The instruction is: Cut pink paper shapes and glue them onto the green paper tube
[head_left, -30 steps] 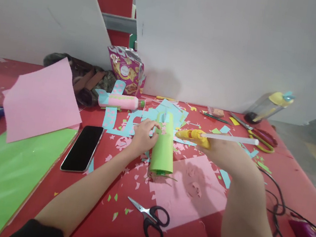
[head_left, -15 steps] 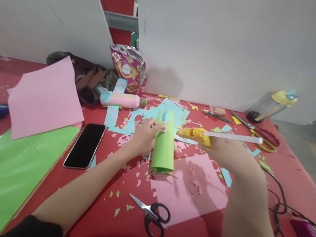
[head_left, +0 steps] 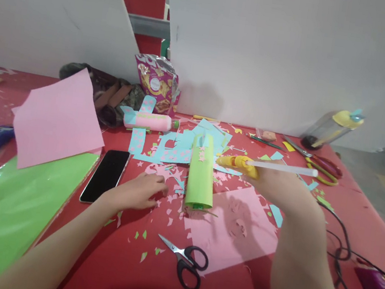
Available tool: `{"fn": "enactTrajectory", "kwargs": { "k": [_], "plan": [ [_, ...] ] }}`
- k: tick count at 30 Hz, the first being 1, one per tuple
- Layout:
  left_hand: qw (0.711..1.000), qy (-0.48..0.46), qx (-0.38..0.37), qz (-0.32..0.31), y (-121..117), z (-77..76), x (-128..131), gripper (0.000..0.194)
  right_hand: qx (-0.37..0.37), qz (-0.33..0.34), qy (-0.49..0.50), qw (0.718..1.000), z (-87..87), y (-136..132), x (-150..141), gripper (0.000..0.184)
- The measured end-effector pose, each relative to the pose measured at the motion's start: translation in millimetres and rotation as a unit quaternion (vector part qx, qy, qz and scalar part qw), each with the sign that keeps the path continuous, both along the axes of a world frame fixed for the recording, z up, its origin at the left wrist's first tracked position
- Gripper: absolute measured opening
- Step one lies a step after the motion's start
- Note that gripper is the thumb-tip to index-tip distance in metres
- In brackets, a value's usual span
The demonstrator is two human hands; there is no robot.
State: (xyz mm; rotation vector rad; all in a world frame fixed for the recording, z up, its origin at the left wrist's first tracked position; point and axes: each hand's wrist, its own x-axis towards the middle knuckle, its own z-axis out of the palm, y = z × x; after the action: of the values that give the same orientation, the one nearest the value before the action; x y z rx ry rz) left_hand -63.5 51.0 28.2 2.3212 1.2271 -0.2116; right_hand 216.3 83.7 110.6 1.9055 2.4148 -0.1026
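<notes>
My right hand (head_left: 273, 183) is closed around a yellow glue gun (head_left: 238, 162), from whose back a long white glue stick (head_left: 285, 168) juts out to the right. The gun's nozzle points left, close to a paper-covered green tube (head_left: 201, 184) lying on the table. Small pink stars (head_left: 201, 154) run along the tube's top, below a blue paper piece at its far end. Left of the tube, my left hand (head_left: 145, 189) hovers low over scattered pink paper scraps (head_left: 170, 199), fingers loosely bent and apart from the thumb, with nothing visible in them.
Black-handled scissors (head_left: 184, 261) lie in front, beside a cut pink sheet (head_left: 229, 237). A phone (head_left: 106, 177) and green sheets (head_left: 20, 205) are to the left. Behind lies a pink bottle (head_left: 152, 121) with blue wings. A black cable (head_left: 339, 263) runs along the right.
My left hand has left the top of the green tube and moved left and nearer, over the paper scraps. The glue gun in my right hand has hardly moved.
</notes>
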Motion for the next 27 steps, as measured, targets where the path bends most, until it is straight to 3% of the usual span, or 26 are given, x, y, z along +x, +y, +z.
{"fn": "enactTrajectory", "kwargs": {
  "k": [6, 27],
  "plan": [
    [0.997, -0.022, 0.069, 0.021, -4, -11.6, 9, 0.014, -0.018, -0.004, 0.061, 0.998, 0.4, 0, 1, 0.018],
    [0.997, -0.035, 0.07, 0.016, -7, -13.9, 14, 0.019, -0.073, 0.017, 0.058, 0.995, -0.5, 1, -9, 0.022]
  ]
}}
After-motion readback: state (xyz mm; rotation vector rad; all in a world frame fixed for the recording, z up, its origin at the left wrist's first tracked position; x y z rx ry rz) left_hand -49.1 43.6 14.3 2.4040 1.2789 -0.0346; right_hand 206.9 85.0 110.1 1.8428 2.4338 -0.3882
